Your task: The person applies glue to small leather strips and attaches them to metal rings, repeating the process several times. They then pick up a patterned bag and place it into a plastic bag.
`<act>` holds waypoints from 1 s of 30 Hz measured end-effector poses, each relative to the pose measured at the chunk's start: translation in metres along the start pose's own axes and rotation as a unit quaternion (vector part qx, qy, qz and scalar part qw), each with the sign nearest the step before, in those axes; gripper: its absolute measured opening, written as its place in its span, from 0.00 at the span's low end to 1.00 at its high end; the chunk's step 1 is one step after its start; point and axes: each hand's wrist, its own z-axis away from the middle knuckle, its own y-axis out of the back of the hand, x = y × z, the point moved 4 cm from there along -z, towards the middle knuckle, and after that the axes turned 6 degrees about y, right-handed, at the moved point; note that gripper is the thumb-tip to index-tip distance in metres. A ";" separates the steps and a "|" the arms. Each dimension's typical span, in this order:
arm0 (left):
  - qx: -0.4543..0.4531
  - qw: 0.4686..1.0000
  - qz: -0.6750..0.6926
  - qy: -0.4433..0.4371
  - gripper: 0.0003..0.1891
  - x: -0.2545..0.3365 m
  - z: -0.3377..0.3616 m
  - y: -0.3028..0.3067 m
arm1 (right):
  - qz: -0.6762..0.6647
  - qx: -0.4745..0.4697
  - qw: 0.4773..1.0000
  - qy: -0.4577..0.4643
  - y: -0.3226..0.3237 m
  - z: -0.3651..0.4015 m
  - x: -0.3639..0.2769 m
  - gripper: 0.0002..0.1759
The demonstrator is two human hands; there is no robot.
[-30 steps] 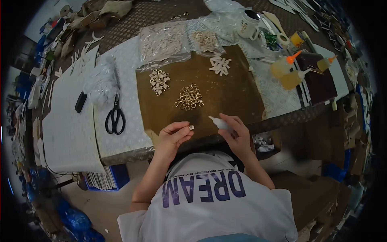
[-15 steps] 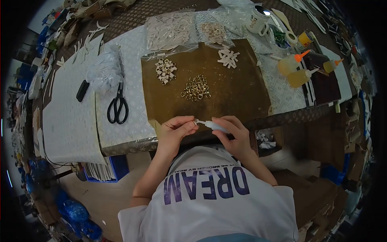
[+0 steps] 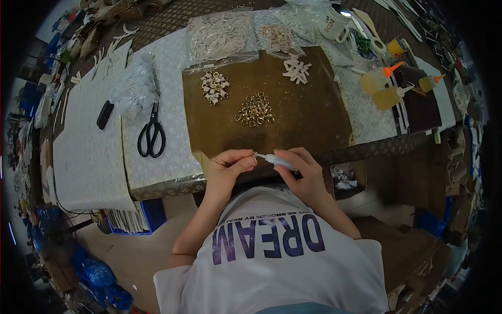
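Between thumb and fingertips my left hand (image 3: 230, 163) pinches a small pale piece with a metal ring (image 3: 254, 156), mostly covered by the fingers. My right hand (image 3: 301, 170) is closed round a small white glue bottle (image 3: 278, 161), its narrow tip pointing left and meeting the piece. Both hands are just off the table's front edge. Beyond them on a brown mat (image 3: 308, 120) lie a heap of gold-coloured metal rings (image 3: 254, 111), a pile of rings with pale strips fitted (image 3: 215, 88), and a pile of loose pale strips (image 3: 296, 70).
Black-handled scissors (image 3: 151, 137) and a black block (image 3: 105, 115) lie to the left, near a plastic bag (image 3: 137, 91). Bags of pale pieces (image 3: 219, 36) stand behind the mat. To the right are bottles of yellowish liquid (image 3: 388, 99) and a white mug (image 3: 334, 25).
The view has shifted slightly, so the table's things sit a little higher. Both hands keep their grip, with the bottle tip still at the piece.
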 end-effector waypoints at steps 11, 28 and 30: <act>0.006 1.000 -0.010 -0.018 0.08 -0.008 0.002 0.003 | -0.002 -0.030 0.999 -0.022 0.001 -0.004 -0.006 0.17; -0.030 0.987 0.145 0.063 0.09 -0.022 -0.004 0.013 | -0.079 -0.052 0.990 -0.108 0.001 -0.009 0.002 0.15; -0.031 0.981 0.173 0.084 0.10 -0.019 -0.005 0.013 | -0.146 -0.029 0.981 -0.125 0.000 -0.005 0.011 0.14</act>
